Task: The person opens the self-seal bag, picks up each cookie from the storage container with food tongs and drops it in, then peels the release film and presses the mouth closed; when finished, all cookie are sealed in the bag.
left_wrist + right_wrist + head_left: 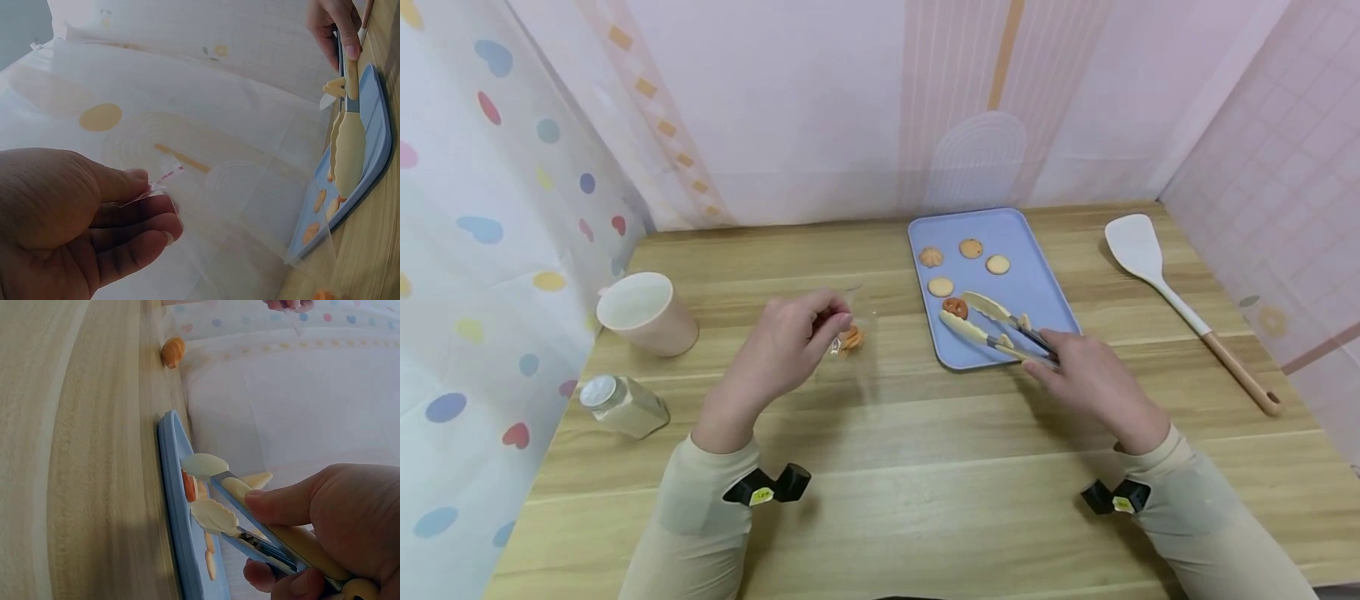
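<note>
1. Two bare hands are working over a wooden counter (925, 483).
2. The left hand (782, 346) is pinching the top edge of a clear bag (867, 357) between thumb and fingers; a twisted orange-brown cookie (852, 337) is showing through the plastic, near the counter.
3. The right hand (1093, 383) is gripping metal tongs (967, 329), fingers curling around the handle.
4. The tongs' cream tips are standing apart over a blue tray (1030, 283), with a brown pretzel-shaped cookie (956, 307) lying between them; whether they are touching it, I cannot tell.
5. Four paler cookies (997, 264) are lying farther back on the tray.
6. A mug (651, 318) and a jar (632, 408) are standing at left; a white spatula (1184, 307) is lying at right.
</note>
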A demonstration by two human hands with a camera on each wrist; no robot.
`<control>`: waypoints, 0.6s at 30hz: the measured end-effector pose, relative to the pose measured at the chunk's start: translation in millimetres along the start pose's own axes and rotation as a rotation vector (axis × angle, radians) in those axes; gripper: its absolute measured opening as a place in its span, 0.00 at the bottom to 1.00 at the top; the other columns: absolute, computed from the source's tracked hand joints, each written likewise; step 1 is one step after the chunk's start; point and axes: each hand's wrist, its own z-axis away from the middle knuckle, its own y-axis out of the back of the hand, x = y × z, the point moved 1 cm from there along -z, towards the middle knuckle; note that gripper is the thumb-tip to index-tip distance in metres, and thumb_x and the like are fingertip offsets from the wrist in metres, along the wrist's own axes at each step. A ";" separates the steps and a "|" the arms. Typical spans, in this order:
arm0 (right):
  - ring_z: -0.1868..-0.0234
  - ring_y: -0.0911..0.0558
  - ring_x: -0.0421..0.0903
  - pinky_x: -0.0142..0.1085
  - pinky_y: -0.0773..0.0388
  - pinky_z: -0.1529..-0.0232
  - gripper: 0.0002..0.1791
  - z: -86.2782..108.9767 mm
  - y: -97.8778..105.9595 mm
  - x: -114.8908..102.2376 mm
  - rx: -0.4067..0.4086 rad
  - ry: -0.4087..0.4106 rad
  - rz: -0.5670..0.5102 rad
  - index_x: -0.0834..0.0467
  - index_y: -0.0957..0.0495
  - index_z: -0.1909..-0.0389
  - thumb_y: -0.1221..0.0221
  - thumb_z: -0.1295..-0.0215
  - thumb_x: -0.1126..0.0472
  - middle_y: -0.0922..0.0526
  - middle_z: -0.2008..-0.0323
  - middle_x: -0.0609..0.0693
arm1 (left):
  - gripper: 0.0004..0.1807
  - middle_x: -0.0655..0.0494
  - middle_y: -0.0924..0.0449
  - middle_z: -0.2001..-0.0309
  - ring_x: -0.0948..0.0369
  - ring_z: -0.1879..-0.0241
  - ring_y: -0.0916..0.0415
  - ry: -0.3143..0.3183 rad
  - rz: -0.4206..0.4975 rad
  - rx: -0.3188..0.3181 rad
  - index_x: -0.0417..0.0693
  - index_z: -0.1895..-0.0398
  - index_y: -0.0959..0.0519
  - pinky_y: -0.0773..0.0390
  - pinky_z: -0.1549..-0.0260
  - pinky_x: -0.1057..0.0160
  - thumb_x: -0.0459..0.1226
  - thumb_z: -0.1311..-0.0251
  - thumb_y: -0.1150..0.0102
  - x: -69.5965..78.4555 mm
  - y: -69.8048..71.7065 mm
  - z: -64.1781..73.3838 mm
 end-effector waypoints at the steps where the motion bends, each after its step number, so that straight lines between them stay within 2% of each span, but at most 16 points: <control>1: 0.77 0.31 0.48 0.38 0.37 0.77 0.22 0.2 -0.1 -0.7 0.003 0.000 0.001 0.63 0.24 0.50 0.40 0.35 0.50 0.33 0.81 0.49 | 0.04 0.61 0.26 0.78 0.65 0.81 0.35 0.000 -0.001 0.001 0.45 0.69 0.22 0.33 0.81 0.66 0.33 0.35 0.42 -0.3 0.4 0.4; 8: 0.78 0.32 0.48 0.39 0.38 0.77 0.12 2.9 -1.8 -0.9 0.044 0.015 -0.003 0.58 0.25 0.63 0.39 0.36 0.52 0.37 0.83 0.48 | 0.04 0.62 0.29 0.80 0.65 0.82 0.37 -0.002 0.012 0.001 0.47 0.70 0.23 0.35 0.82 0.66 0.32 0.36 0.41 0.6 0.9 1.6; 14: 0.73 0.28 0.50 0.44 0.32 0.72 0.18 4.7 -0.7 1.8 0.047 0.020 -0.001 0.61 0.22 0.51 0.40 0.35 0.53 0.24 0.73 0.53 | 0.04 0.62 0.28 0.79 0.65 0.82 0.37 -0.007 0.014 -0.004 0.46 0.70 0.23 0.35 0.82 0.66 0.32 0.36 0.41 1.0 1.3 1.6; 18: 0.73 0.29 0.50 0.44 0.32 0.72 0.17 5.3 0.9 3.8 0.038 0.022 0.006 0.61 0.22 0.52 0.40 0.35 0.53 0.25 0.74 0.52 | 0.04 0.61 0.28 0.79 0.65 0.82 0.37 -0.008 0.013 -0.007 0.46 0.70 0.23 0.35 0.82 0.66 0.33 0.36 0.41 1.3 1.8 1.5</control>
